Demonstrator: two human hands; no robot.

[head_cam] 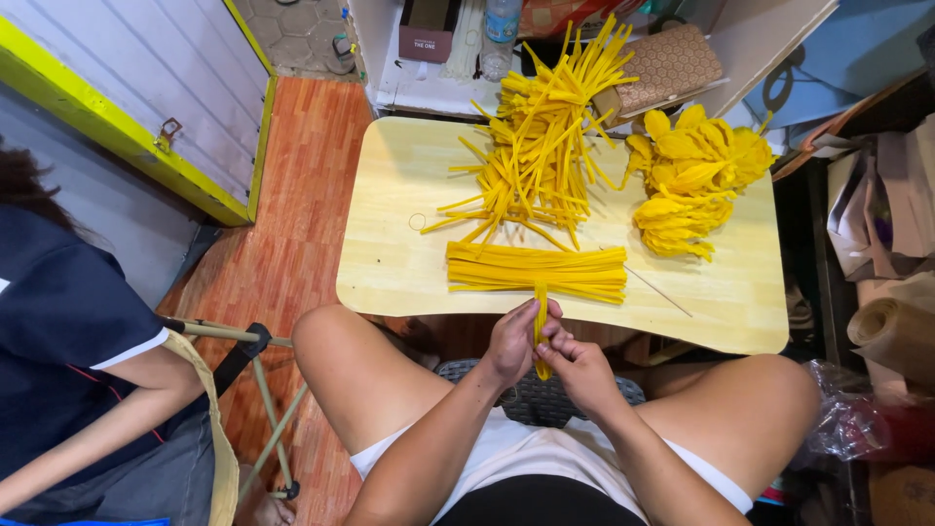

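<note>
My left hand point(514, 341) and my right hand point(578, 367) meet above my lap, both gripping one yellow pipe cleaner point(540, 317) that is bent double and stands upright between the fingers. Just beyond them, on the small wooden table point(399, 263), lies a neat bundle of straight yellow pipe cleaners point(536, 269). Behind it sits a loose, tangled heap of yellow pipe cleaners point(536, 146). A pile of finished yellow petal shapes point(691, 180) lies at the table's far right.
A thin metal wire point(657, 289) rests on the table by the bundle. Another person in a dark shirt point(58, 321) sits at the left beside a folding stool point(258, 390). Rolled paper and bags point(891, 321) crowd the right; boxes and a bottle point(502, 29) stand behind the table.
</note>
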